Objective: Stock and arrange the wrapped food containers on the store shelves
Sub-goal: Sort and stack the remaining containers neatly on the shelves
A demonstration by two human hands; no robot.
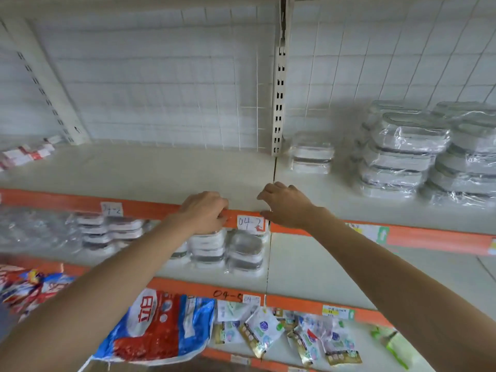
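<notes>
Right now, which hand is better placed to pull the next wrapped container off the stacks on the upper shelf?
Right, probably. The right hand hovers over the upper shelf edge, nearer the wrapped container stacks at the right. The left hand sits at the orange shelf strip, farther away. Both look empty.

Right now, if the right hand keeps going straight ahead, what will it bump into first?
Probably nothing soon: the right hand points over bare shelf toward the back grid wall. The wrapped containers sit off to its right.
</notes>
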